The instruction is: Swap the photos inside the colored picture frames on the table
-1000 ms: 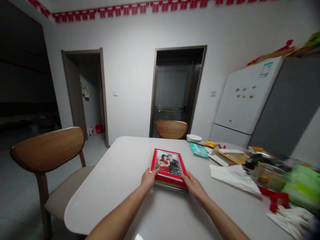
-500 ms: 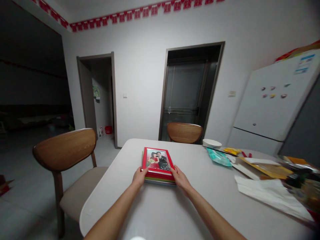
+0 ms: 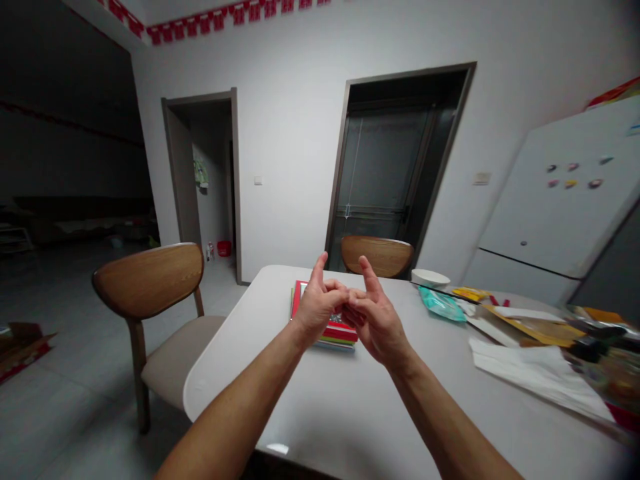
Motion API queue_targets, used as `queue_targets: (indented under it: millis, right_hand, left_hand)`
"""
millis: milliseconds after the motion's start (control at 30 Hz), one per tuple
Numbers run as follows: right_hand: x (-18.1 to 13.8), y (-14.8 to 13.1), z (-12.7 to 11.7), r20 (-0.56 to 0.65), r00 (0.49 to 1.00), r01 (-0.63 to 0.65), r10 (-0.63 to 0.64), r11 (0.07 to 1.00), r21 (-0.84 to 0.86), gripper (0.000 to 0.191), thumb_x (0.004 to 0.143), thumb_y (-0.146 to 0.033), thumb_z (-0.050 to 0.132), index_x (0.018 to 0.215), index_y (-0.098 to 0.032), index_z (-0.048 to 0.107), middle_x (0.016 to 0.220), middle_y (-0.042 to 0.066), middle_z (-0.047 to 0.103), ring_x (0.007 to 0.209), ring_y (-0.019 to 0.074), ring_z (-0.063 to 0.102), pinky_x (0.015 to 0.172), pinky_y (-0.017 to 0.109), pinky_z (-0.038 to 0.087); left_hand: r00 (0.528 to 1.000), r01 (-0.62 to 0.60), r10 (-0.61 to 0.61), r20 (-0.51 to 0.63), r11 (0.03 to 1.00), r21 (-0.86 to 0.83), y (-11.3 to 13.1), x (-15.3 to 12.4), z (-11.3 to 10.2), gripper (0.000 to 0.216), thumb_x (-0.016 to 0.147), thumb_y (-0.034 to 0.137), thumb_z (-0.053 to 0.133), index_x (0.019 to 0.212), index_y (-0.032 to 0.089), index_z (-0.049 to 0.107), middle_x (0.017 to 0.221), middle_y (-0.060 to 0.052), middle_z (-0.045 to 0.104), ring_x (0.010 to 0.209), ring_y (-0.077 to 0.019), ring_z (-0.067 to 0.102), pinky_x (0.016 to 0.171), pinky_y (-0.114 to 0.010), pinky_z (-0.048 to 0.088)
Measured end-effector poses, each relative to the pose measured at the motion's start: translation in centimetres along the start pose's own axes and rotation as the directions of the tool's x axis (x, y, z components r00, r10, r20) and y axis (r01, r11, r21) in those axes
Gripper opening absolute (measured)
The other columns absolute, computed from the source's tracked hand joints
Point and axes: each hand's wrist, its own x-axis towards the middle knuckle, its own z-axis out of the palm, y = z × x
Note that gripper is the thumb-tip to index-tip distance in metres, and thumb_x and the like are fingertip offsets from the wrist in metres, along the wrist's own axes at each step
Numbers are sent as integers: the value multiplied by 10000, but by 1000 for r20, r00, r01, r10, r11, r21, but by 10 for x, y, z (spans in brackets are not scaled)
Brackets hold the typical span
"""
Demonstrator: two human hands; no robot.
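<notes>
- Beyond the left edge of the table, an open red box is sitting on the floor; its contents are looking indistinct.
- In the left doorway, a red bucket is standing, its inside not showing.
- Inward from the table's far left corner, a stack is lying flat, a red frame topping it. The frame is looking stiff, perhaps slick and breakable at its face; the pile is probably weighing a fair amount, with layers liable to slide, so gripping both sides low is seeming best.
- Above the stack, the left hand is meeting the right hand at curled fingertips, one digit on each pointing up; whether anything small is being pinched there, I cannot tell.
- Near the far edge, rightward, a white bowl is resting beside a teal packet; neither is revealing its contents.
</notes>
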Motion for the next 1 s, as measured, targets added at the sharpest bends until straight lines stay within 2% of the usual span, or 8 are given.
queue_targets:
  millis: [167, 300, 400, 567, 700, 767, 867, 1000]
  right_hand:
    - [-11, 5, -13, -39, 995, -91, 95, 990, 105, 590, 621, -160, 542, 1176, -286, 389, 425, -117, 371, 388, 54, 319, 387, 166, 262]
    - [-9, 23, -36, -185, 943, -223, 276, 938, 264, 174, 676, -340, 524, 731, -185, 579, 486, -51, 491, 414, 58, 402, 405, 182, 317]
    - [-6, 28, -44, -160, 909, -326, 384, 896, 300, 452, 726, -507, 405, 427, -169, 426, 374, -43, 418, 316, 53, 324, 337, 183, 248]
    - [-3, 23, -35, -43, 888, -442, 459, 875, 198, 597, 684, -674, 290, 352, -178, 283, 279, -72, 248, 248, 35, 171, 297, 171, 116]
    - [1, 24, -31, -52, 886, -462, 460, 887, -17, 594, 658, -723, 203, 382, -198, 223, 298, -91, 194, 257, 34, 135, 298, 178, 120]
    - [4, 32, -34, -97, 927, -373, 362, 869, -324, 572, 681, -707, 126, 414, -210, 221, 320, -94, 193, 269, 44, 155, 304, 191, 169]
    - [10, 52, -45, -124, 982, -189, 146, 652, -735, 525, 720, -646, 190, 474, -206, 336, 379, -67, 326, 341, 75, 318, 389, 224, 296]
    - [13, 83, -65, -96, 995, -101, 33, 430, -897, 216, 628, -386, 569, 690, -180, 546, 697, 24, 564, 703, 166, 504, 638, 292, 355]
  left_hand:
    - [993, 113, -114, -7, 991, -64, -8, -9, 3, 746, 550, 151, 640, 1214, 245, 314, 552, 104, 493, 448, -44, 410, 472, -162, 312]
    - [950, 300, -302, -75, 953, -38, -26, -5, -7, 353, 582, 440, 635, 751, 145, 541, 503, 63, 500, 387, -34, 403, 405, -152, 261]
    - [908, 419, -419, -21, 908, 1, -29, 0, -11, 575, 647, 696, 363, 456, 158, 431, 358, 41, 432, 284, -44, 332, 328, -168, 180]
    - [856, 513, -515, 49, 857, 44, -21, 2, -7, 695, 671, 748, 119, 382, 175, 387, 269, 33, 372, 226, -51, 259, 297, -184, 127]
    - [839, 542, -544, 31, 839, 41, -20, 1, -8, 704, 683, 739, 95, 372, 177, 383, 258, 32, 360, 224, -51, 244, 300, -185, 117]
    - [831, 557, -557, -6, 830, 32, -25, 1, -12, 702, 681, 741, 111, 375, 174, 388, 264, 33, 361, 232, -51, 261, 306, -182, 129]
    - [809, 582, -576, -116, 813, 15, -43, -3, -24, 668, 688, 727, 212, 409, 157, 421, 299, 38, 393, 254, -44, 309, 319, -169, 161]
    - [733, 637, -615, -290, 771, -26, -78, -18, -48, 484, 758, 554, 427, 560, 119, 508, 427, 27, 488, 328, -47, 400, 345, -157, 246]
